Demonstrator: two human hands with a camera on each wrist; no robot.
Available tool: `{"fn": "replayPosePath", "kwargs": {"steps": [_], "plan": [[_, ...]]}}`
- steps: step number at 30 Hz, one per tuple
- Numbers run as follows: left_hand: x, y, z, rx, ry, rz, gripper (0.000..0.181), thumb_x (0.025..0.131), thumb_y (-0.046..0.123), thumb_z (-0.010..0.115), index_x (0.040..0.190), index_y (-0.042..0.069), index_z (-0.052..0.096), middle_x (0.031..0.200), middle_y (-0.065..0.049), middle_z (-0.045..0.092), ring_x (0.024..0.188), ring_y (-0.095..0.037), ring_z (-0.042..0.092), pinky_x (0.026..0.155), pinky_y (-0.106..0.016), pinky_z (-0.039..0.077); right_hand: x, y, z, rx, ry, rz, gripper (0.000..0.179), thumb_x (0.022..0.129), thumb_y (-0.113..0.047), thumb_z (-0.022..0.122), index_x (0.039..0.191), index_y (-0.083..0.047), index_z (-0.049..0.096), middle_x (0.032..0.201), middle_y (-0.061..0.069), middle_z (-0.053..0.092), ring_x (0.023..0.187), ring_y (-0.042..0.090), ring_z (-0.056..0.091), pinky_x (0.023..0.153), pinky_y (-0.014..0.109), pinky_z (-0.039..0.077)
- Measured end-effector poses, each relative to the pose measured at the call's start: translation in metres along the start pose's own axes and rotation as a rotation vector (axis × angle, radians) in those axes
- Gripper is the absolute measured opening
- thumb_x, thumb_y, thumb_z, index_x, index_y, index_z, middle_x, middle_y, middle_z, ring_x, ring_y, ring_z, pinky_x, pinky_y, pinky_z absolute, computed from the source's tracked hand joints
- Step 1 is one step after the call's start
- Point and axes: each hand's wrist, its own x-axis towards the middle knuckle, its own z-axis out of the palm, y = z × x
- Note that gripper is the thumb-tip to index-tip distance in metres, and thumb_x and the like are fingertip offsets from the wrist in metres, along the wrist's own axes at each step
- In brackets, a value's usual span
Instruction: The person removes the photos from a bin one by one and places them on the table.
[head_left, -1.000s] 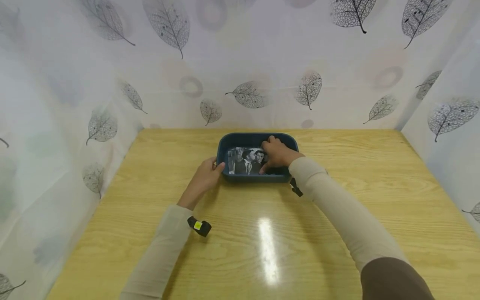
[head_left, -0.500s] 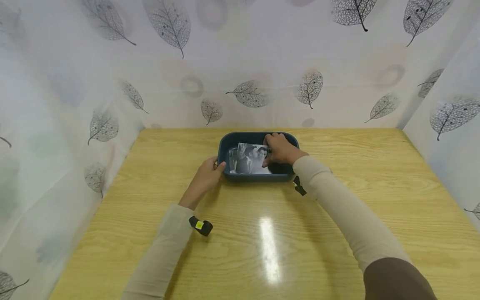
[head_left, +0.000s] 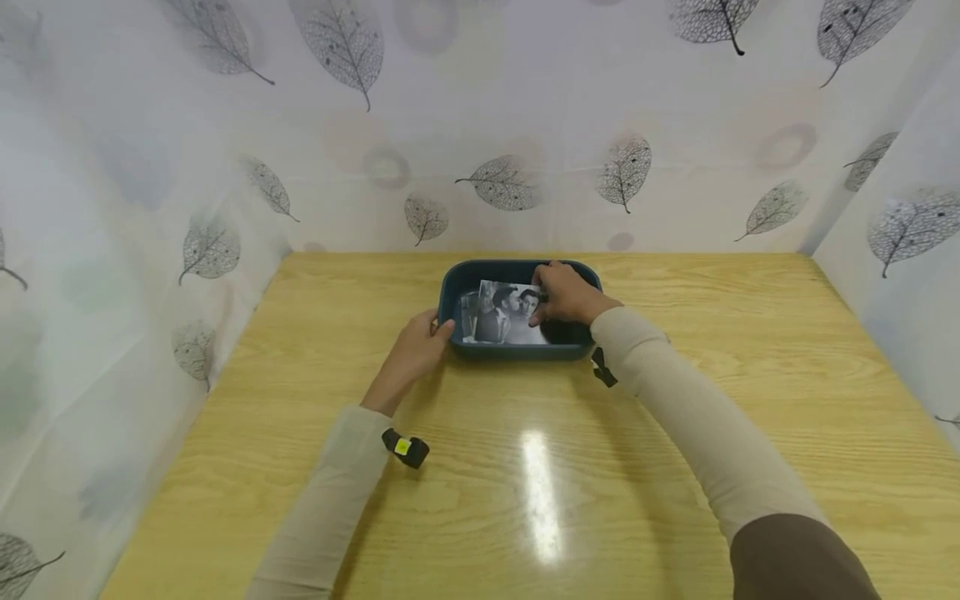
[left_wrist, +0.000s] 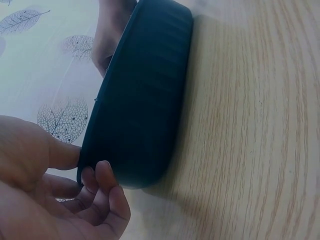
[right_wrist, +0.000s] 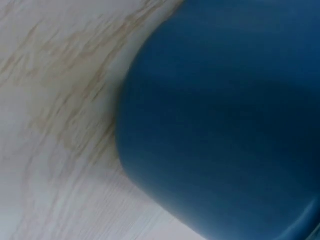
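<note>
A dark blue rectangular plastic tub (head_left: 521, 353) stands on the table in the head view. My left hand (head_left: 414, 350) grips its left rim, thumb on top; in the left wrist view, the thumb and curled fingers of my left hand (left_wrist: 45, 185) hold the corner of the tub (left_wrist: 137, 100). Inside the tub, my right hand (head_left: 567, 295) pinches the right side of a black-and-white photo print (head_left: 506, 315), which is slightly tilted. Another print (head_left: 469, 310) shows under its left edge. In the right wrist view the tub's outer wall (right_wrist: 215, 130) hides the right hand.
The wood-grain table (head_left: 480, 500) stretches around the tub, with a bright light reflection in front. A leaf-patterned white sheet (head_left: 555, 108) rises behind the table and along both sides. Each forearm wears a black wrist strap (head_left: 407, 447).
My right hand has lifted the top photo and drawn it slightly to the right, uncovering the print under its left edge. My left hand stays on the rim.
</note>
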Motion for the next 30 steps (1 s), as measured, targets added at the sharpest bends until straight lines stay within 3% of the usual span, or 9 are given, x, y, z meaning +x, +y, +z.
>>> {"fn": "replayPosePath", "kwargs": {"steps": [9,15,20,23,27,30], "plan": [[0.003,0.000,0.000,0.026,0.000,-0.011,0.038,0.109,0.022,0.047,0.138,-0.001,0.054,0.087,-0.012,0.059,0.071,-0.019,0.053,0.061,-0.031,0.043,0.001,0.003,-0.003,0.018,0.032,-0.012,0.059,0.079,-0.023,0.090,0.118,0.009,0.058,0.112,0.024,0.060,0.106,0.039,0.056,0.093,0.050,0.046],[0.001,0.001,0.000,0.024,-0.004,-0.014,0.041,0.109,0.024,0.047,0.142,0.000,0.052,0.085,-0.011,0.058,0.073,-0.020,0.054,0.065,-0.033,0.044,-0.002,0.006,-0.002,0.002,0.052,-0.029,0.060,0.083,-0.022,0.087,0.125,0.009,0.057,0.119,0.026,0.060,0.112,0.040,0.056,0.097,0.051,0.046],[0.001,0.002,0.001,0.030,-0.004,-0.020,0.045,0.109,0.025,0.047,0.146,0.000,0.048,0.088,-0.012,0.059,0.075,-0.022,0.055,0.067,-0.034,0.044,-0.004,0.004,-0.008,0.092,0.060,-0.027,0.042,0.092,0.001,0.070,0.131,0.011,0.056,0.126,0.028,0.060,0.115,0.041,0.059,0.097,0.052,0.048],[0.002,0.001,0.001,0.028,-0.006,-0.025,0.046,0.110,0.025,0.047,0.148,0.000,0.046,0.091,-0.012,0.059,0.077,-0.022,0.056,0.067,-0.034,0.045,-0.005,0.004,-0.013,0.174,0.059,-0.032,0.043,0.088,0.015,0.054,0.131,0.013,0.057,0.126,0.030,0.060,0.115,0.042,0.061,0.093,0.051,0.051],[0.002,-0.001,0.002,0.023,-0.004,-0.031,0.046,0.110,0.025,0.046,0.149,0.000,0.045,0.093,-0.012,0.060,0.079,-0.022,0.056,0.068,-0.034,0.045,-0.009,0.008,-0.023,0.256,0.071,-0.039,0.051,0.082,0.019,0.044,0.131,0.012,0.058,0.125,0.031,0.059,0.114,0.042,0.062,0.084,0.047,0.051],[0.002,-0.001,0.002,0.030,-0.002,-0.032,0.046,0.110,0.026,0.046,0.148,0.000,0.046,0.094,-0.012,0.060,0.081,-0.022,0.056,0.070,-0.035,0.045,-0.014,0.011,-0.035,0.262,0.080,-0.037,0.047,0.087,0.015,0.044,0.132,0.010,0.058,0.126,0.031,0.060,0.112,0.041,0.061,0.081,0.046,0.046]]}}
